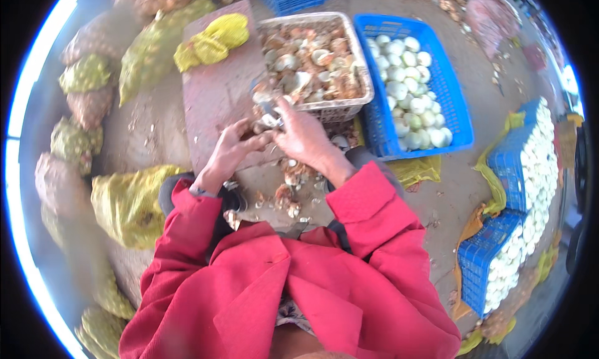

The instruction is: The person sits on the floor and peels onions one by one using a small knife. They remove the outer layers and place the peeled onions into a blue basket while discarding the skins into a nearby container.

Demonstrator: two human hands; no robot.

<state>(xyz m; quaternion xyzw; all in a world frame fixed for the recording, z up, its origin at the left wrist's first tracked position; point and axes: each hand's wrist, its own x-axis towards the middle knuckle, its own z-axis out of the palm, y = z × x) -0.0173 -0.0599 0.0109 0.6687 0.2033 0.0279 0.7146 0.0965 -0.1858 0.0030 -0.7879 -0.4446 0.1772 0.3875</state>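
Note:
Both hands meet over the near left corner of a pale crate (368, 84) full of onion skins and trimmings (312, 56). My left hand (234, 148) has its fingers bent around a small brownish onion (258, 127), mostly hidden by the fingers and blurred. From the other side, my right hand (304, 134) grips a small knife (269, 112) with a greyish blade, its thumb and fingers close to my left fingertips. The knife's handle is hidden in the palm.
Right of the crate stands a blue basket (458, 103) of peeled onions (409, 90). More blue crates (477, 256) of onions line the right side. A reddish board (212, 103) bears a yellow mesh bag (215, 40). Full mesh sacks (134, 203) stand left; peelings (287, 200) litter the floor.

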